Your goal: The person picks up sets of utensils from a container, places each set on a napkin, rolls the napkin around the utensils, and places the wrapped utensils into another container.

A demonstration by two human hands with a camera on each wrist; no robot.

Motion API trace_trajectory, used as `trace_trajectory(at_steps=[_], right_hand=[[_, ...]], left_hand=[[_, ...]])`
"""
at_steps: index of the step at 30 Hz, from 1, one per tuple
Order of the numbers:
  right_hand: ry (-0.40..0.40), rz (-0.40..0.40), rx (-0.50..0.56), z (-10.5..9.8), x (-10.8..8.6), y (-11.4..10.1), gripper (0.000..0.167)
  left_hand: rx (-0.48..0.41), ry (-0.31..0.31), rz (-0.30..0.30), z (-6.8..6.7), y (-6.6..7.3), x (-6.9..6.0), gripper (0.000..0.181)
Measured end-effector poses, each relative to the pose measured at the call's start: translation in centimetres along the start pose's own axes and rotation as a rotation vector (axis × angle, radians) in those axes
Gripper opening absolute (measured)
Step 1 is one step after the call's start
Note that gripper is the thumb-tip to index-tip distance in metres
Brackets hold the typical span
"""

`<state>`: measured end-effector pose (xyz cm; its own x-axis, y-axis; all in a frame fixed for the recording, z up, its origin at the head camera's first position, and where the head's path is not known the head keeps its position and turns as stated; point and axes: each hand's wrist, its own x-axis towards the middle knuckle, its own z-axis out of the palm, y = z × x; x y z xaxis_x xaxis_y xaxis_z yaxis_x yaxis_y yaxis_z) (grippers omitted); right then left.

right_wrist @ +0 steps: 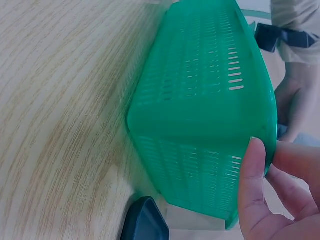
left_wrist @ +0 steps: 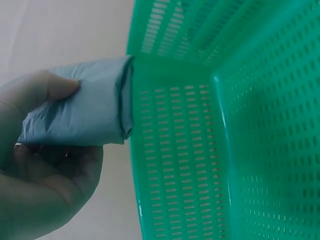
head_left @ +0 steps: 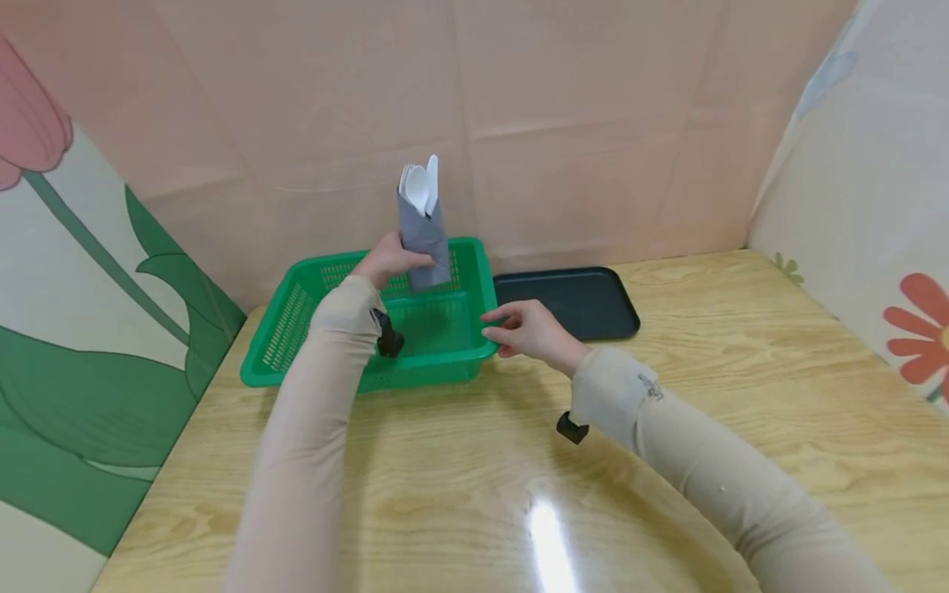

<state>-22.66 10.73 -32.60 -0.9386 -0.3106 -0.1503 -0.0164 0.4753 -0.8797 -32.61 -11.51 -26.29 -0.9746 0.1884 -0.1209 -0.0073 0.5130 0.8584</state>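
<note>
My left hand (head_left: 391, 259) grips a grey napkin bundle (head_left: 425, 247) upright above the green basket (head_left: 423, 362). A white plastic fork, spoon (head_left: 417, 188) and knife (head_left: 433, 181) stick out of its top. In the left wrist view, the thumb presses on the napkin's side (left_wrist: 95, 105) and the other fingers lie beneath; the cutlery is hidden there. My right hand (head_left: 539, 333) pinches the basket's rim near its right front corner. The right wrist view has the fingertips (right_wrist: 256, 150) on that rim (right_wrist: 270, 115).
A dark rectangular tray (head_left: 571, 301) lies just right of the basket, near the back wall (head_left: 593, 165). Both stand on a wooden table (head_left: 460, 478). Patterned sheets with a tulip (head_left: 30, 115) and a red flower (head_left: 919, 329) hang at the sides.
</note>
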Motion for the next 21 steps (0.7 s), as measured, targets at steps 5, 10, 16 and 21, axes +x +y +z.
trace_trajectory(at_steps=[5, 10, 16, 21], right_hand=[[0.011, -0.008, -0.002, 0.0, -0.4, -0.1, 0.035], [0.015, -0.004, 0.008, 0.0, -0.7, -0.1, 0.035], [0.022, -0.018, 0.01, 0.3, -1.1, -0.1, 0.033], [0.019, -0.018, 0.014, 0.4, -1.2, -0.3, 0.034]], left_hand=[[-0.029, -0.016, 0.023, -0.6, -2.4, 3.5, 0.065], [-0.027, -0.095, 0.056, -0.7, -5.6, 7.1, 0.067], [0.14, -0.25, -0.067, 1.1, -2.0, 2.2, 0.061], [0.102, -0.363, -0.146, 1.8, -0.6, 0.0, 0.06]])
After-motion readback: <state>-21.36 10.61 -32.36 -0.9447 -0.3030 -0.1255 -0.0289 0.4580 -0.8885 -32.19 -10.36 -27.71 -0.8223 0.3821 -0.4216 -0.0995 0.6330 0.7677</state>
